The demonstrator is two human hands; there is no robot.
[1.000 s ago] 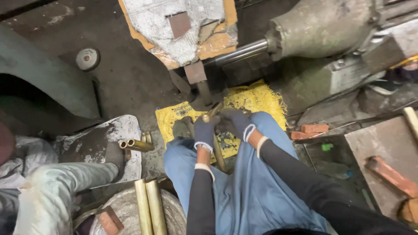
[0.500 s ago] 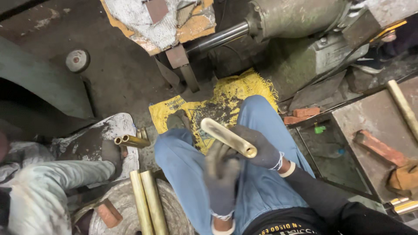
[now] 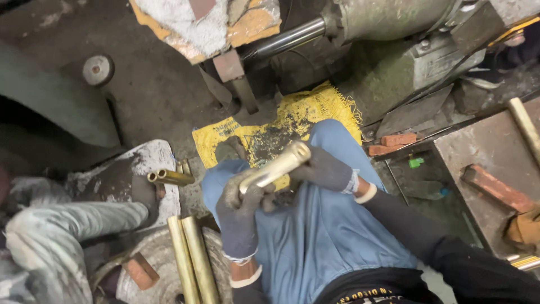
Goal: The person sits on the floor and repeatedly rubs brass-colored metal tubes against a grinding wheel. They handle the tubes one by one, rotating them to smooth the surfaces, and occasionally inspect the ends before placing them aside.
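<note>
brass tube [image 3: 274, 168] is held over the blue-trousered lap, now tilted toward 2 o'clock | left hand [image 3: 239, 214] fingers clenched on its lower end, moved up since earlier | right hand [image 3: 323, 169] fingers grasping near its top | two brass rods [image 3: 191, 259] lie at 7 o'clock

**A grimy workshop floor**

We look down on a dark, oil-stained floor [image 3: 152, 95]. A frayed yellow sack [image 3: 292, 121] lies flat on it, below a heavy greenish machine [image 3: 394, 62] with a steel shaft [image 3: 281, 42]. Red bricks [image 3: 394, 143] sit beside a rusty metal plate [image 3: 484, 152].
</note>
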